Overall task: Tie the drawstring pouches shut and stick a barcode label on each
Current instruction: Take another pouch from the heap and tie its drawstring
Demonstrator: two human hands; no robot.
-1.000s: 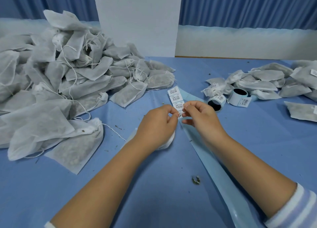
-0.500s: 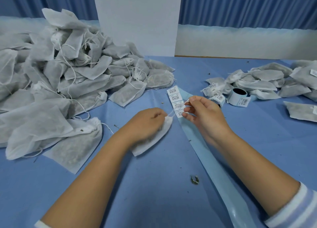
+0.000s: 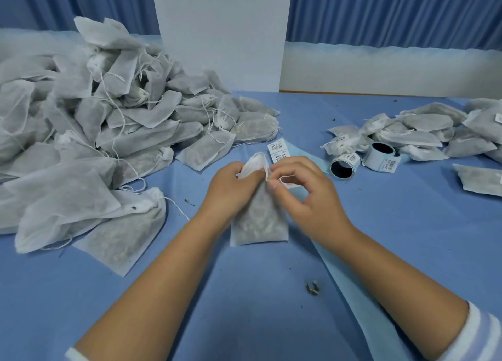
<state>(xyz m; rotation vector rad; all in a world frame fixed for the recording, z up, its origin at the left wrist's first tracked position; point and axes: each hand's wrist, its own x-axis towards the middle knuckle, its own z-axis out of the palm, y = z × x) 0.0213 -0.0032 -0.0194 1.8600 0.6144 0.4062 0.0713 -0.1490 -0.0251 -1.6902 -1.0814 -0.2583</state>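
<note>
A filled white drawstring pouch (image 3: 258, 219) lies upright on the blue table between my hands. My left hand (image 3: 231, 186) grips its gathered neck from the left. My right hand (image 3: 304, 189) pinches the pouch's drawstring at the neck with thumb and forefinger. Just behind my hands a strip of barcode labels (image 3: 277, 150) lies on its pale blue backing paper (image 3: 342, 268), which runs toward me under my right forearm.
A big heap of pouches (image 3: 95, 132) fills the left of the table. A smaller pile of pouches (image 3: 423, 132) lies at the right, with two label rolls (image 3: 361, 161) in front. A white board (image 3: 220, 34) stands behind. Bits of dried herb (image 3: 312, 288) lie near my right arm.
My left hand brought the pouch from lying flat on its left to standing between both hands. My right hand left the label strip and took the drawstring at the neck.
</note>
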